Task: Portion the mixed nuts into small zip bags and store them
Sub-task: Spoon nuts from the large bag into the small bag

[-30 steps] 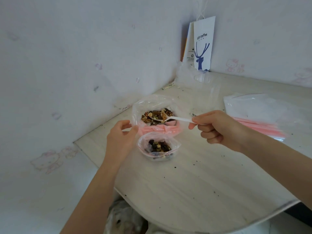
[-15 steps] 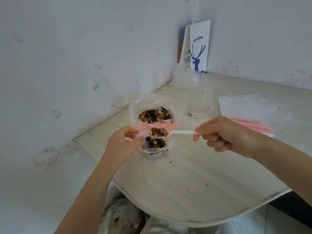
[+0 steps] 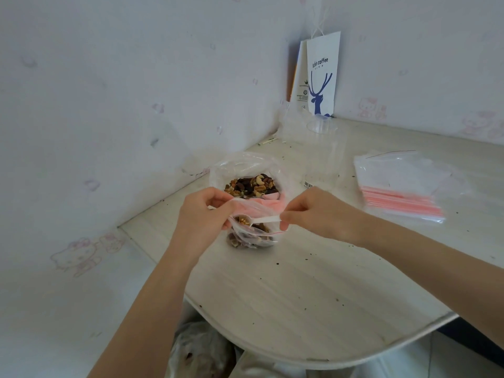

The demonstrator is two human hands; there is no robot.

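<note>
Both forearms reach in from the bottom of the frame and meet at its centre. The left hand is curled, thumb and fingers pinching the upper lip of the small zip bag and pulling its mouth open. The right hand pinches the tail of a white plastic spoon between thumb and forefinger, its other fingers tucked under. The spoon's bowl, loaded with nuts, sits just inside the bag's mouth. The small bag rests on the table, already partly filled, though whether its bottom lies flat is hard to tell behind the plastic.

Just above it in the frame, touching or nearly so, stands the large open bag of mixed nuts, close to the wall on the left. A stack of empty zip bags lies well apart at centre right, a clear cup near the upper centre, and a paper coffee bag leans in the corner. Bare, crumb-speckled tabletop spreads below the hands to the curved edge at lower right.
</note>
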